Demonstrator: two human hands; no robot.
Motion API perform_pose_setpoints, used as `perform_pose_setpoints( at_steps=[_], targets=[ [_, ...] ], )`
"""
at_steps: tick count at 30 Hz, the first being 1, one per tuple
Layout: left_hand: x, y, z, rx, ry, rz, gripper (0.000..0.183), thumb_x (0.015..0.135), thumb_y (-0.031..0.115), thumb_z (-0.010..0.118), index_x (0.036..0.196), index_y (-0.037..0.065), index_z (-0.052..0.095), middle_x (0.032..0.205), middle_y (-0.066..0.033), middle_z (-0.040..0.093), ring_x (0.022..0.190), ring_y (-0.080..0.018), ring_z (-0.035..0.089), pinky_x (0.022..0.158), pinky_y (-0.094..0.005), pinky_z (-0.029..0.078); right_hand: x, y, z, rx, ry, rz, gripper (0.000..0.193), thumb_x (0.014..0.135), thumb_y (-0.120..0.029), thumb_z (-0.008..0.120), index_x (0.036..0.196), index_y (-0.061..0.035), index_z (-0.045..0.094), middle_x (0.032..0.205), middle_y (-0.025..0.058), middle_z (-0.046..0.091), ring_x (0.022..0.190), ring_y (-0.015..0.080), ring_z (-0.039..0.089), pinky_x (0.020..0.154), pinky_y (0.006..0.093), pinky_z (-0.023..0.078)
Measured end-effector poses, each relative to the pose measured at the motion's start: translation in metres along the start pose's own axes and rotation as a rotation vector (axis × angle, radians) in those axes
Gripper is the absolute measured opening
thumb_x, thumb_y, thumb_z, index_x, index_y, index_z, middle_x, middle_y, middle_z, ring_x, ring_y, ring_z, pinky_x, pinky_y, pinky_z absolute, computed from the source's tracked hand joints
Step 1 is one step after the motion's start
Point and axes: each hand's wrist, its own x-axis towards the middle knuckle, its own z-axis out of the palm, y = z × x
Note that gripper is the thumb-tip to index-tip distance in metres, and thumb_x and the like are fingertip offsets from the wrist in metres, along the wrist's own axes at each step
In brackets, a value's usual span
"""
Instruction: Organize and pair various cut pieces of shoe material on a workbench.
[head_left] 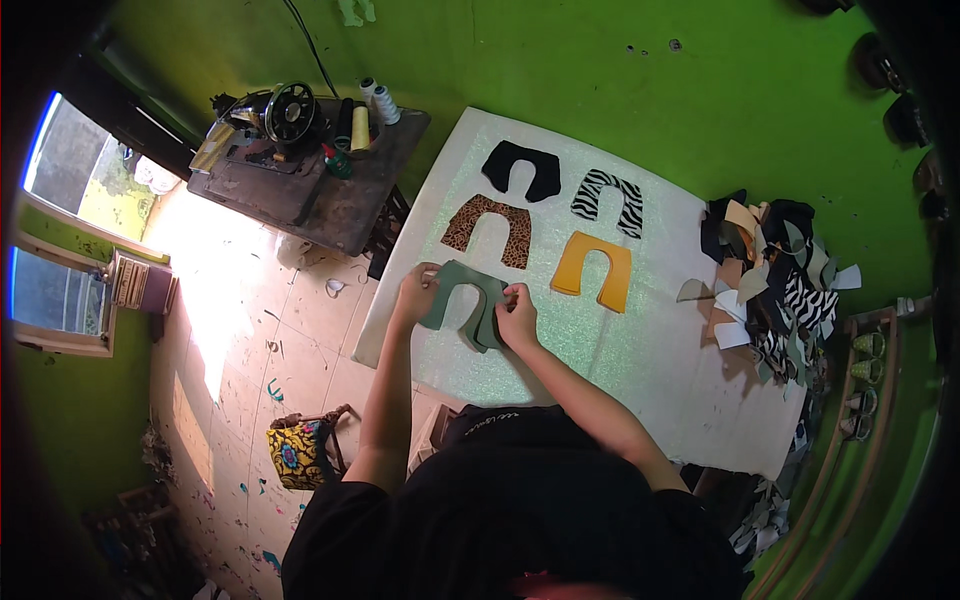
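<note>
A stack of green U-shaped pieces [462, 273] rests on the white shimmery sheet covering the table [590, 370]. My left hand [415, 295] is closed on its left edge, and my right hand [516, 318] pinches its right edge. Beyond it lie more U-shaped pieces in similar shapes: a leopard-print stack [463, 226], a black one [520, 151], a zebra-print one [589, 198] and a yellow stack [570, 268]. Parts of my fingers are hidden behind the green pieces.
A sewing machine [268, 112] and thread cones [385, 103] stand on a dark wooden table at the far left. Scraps [775, 275] are heaped at the table's right end. A patterned stool [297, 452] stands on the littered floor; shoes [867, 372] sit on a rack at right.
</note>
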Motion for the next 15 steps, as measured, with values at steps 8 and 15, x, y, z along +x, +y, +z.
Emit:
perform_pose_setpoints(
  at_steps=[8,15],
  targets=[
    [-0.002,0.015,0.012,0.023,0.061,0.069,0.027,0.075,0.001,0.054,0.102,0.007,0.053,0.077,-0.0143,0.061,0.073,-0.0221,0.06,0.068,-0.0305,0.046,0.0,0.015,0.001,-0.05,0.126,-0.038,0.015,0.068,-0.002,0.059,0.073,-0.0018,0.045,0.065,0.0109,0.049,0.06,0.023,0.05,0.058,0.0331,0.04],
    [-0.003,0.006,0.014,0.155,0.121,0.11,0.029,0.072,0.001,0.056,0.101,0.007,0.053,0.08,-0.0154,0.06,0.076,-0.0299,0.059,0.069,-0.0356,0.045,-0.007,0.013,0.006,-0.052,0.1,-0.069,0.018,0.069,-0.007,0.063,0.076,-0.0019,0.047,0.066,0.0094,0.049,0.061,0.0221,0.05,0.059,0.0322,0.041]
  ],
)
